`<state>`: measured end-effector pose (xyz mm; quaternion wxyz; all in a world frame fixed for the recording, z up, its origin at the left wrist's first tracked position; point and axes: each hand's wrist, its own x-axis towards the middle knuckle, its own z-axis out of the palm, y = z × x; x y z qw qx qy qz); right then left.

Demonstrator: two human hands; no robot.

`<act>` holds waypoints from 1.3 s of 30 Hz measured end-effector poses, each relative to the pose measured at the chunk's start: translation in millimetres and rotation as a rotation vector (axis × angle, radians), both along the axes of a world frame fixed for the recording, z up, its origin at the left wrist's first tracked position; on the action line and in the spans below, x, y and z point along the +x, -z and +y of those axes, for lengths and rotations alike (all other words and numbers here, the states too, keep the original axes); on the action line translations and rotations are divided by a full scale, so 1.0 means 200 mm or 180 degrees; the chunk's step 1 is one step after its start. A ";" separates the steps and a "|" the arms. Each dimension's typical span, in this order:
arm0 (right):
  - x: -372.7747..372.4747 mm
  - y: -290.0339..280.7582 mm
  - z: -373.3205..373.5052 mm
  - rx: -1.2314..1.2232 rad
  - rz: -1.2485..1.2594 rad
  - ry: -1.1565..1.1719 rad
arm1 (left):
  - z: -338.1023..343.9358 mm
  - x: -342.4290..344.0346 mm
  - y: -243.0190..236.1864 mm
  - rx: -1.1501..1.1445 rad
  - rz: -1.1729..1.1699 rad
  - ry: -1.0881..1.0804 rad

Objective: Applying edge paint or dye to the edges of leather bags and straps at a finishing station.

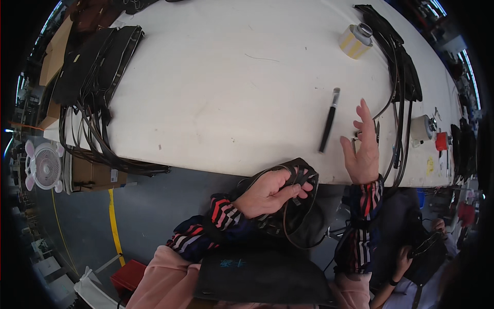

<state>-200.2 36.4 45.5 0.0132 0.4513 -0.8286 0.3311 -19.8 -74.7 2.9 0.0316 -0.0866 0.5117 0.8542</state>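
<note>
Watching through the head cam, I've got the left hand [267, 194] just below center frame, fingers curled tight around the zippered edge of a black bag [304, 213]. The bag's at lower center, right by the near edge of the white table [206, 92]. The right hand [363, 152] is right of center, fingers apart, grasping nothing; can't tell if it's touching the tabletop. Just left of it there's a black-handled tool [328, 123] with a silvery end, kinda blurry for me. Upper right I see a yellow-and-white striped container [355, 44] with a grey top, next to some black strapped pieces [405, 67]. More black pieces [85, 69] sit upper left, and a co-worker's hand [404, 260] shows lower right.
</note>
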 end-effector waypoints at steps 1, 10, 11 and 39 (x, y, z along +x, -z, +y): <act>-0.01 -0.01 0.04 -0.0172 0.0076 0.0236 | 0.00 0.00 0.00 0.0045 0.0046 -0.0018; -0.08 0.18 0.31 0.0712 0.0613 0.1268 | -0.03 0.04 -0.02 -0.0082 0.0005 0.0021; -0.07 0.17 0.30 0.0723 0.0621 0.1270 | -0.02 0.03 -0.02 -0.0070 0.0011 0.0024; 0.45 0.05 0.11 0.0029 -0.0565 -0.0098 | 0.00 0.01 0.02 -0.1347 -0.0037 0.0092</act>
